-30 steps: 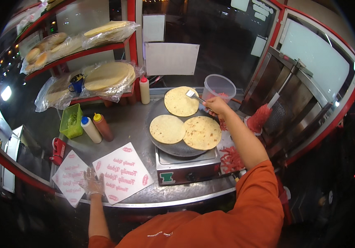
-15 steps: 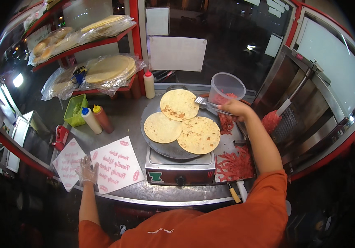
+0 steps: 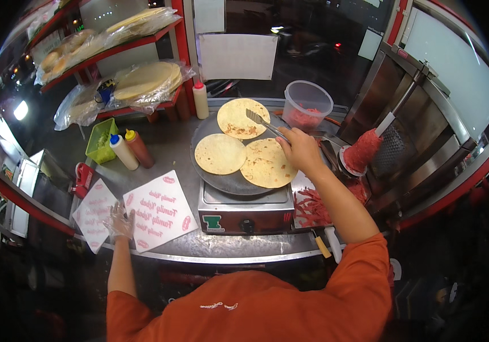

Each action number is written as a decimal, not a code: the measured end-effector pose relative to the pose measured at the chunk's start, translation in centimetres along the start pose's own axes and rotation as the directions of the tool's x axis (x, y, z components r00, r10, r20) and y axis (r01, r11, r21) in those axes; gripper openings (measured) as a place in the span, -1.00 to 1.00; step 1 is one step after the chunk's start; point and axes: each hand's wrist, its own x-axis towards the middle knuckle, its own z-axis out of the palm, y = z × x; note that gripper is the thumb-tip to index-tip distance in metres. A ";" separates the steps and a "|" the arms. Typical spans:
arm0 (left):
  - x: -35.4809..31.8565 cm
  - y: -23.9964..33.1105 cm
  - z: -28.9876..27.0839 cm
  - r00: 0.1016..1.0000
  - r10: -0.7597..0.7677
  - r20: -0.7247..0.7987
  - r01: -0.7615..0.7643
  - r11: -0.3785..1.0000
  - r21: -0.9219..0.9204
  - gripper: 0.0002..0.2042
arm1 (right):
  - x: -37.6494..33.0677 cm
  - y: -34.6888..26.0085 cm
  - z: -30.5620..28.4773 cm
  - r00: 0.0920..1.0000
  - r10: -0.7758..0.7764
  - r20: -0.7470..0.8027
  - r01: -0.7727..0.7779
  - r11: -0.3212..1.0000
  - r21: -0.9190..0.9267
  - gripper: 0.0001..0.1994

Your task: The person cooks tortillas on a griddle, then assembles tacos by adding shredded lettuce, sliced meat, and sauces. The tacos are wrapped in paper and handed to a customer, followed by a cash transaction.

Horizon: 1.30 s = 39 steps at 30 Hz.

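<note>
My right hand is closed around metal tongs, whose tips lie over or on the far flatbread; whether they touch it I cannot tell. Two more flatbreads, one at near left and one at near right, share the round dark griddle. In a clear plastic glove, my left hand lies spread at the edge of the large printed wrapping paper. A smaller-looking printed sheet is on its other side.
Red shredded meat fills a tray beside the stove. Behind it stand a clear tub and a meat spit. Sauce bottles, a green basket and bagged flatbreads are at left. Two handles overhang the front edge.
My right hand has swung the tongs left, from beside the far flatbread to over it. My left hand stays on the papers. The whole view has shifted slightly.
</note>
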 end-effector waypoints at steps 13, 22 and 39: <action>0.6 -0.3 -0.2 0.996 -0.016 0.084 0.013 0.999 0.034 -0.23 | -6.1 -3.3 -2.9 0.995 0.099 -0.031 -0.100 0.994 -0.037 -0.69; 0.3 0.1 -1.1 0.993 -0.021 0.115 0.017 0.999 0.039 -0.24 | -7.9 -4.9 -4.2 0.961 0.204 0.188 -0.188 0.977 -0.099 -0.70; 0.4 -0.1 -0.9 0.993 -0.021 0.112 0.016 0.999 0.043 -0.23 | 0.4 -0.5 -4.4 0.539 0.452 0.711 -0.777 0.593 0.211 -0.69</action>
